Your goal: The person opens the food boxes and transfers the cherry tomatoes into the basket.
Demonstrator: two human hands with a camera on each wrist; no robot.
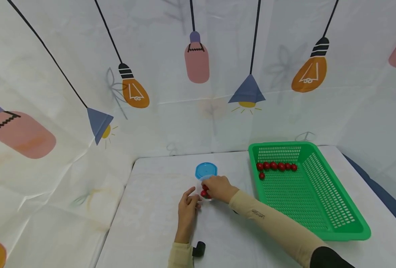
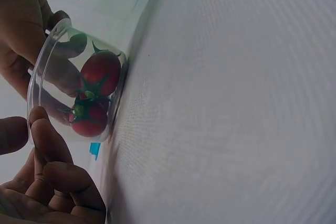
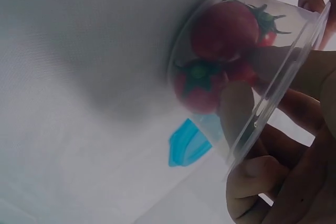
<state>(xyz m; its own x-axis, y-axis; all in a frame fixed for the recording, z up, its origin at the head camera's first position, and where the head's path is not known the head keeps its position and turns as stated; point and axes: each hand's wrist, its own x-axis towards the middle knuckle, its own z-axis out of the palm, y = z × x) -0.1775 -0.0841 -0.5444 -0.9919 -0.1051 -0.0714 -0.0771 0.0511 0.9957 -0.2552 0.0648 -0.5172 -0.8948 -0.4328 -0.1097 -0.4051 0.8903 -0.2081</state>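
At centre, the right hand (image 1: pixel 220 189) is reaching into the clear tub (image 2: pixel 37 77), grip unclear, the left hand (image 1: pixel 187 206) loosely touching it! Right wrist view is revealing at least three tomatoes (image 3: pixel 224 31); only the head view is showing seven in the green basket (image 1: pixel 295 203), right.

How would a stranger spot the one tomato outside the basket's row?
Find the green basket on the right of the table. Along its far end runs a row of six red tomatoes. Yours is the lone tomato just in front of the row's left end, out of line.
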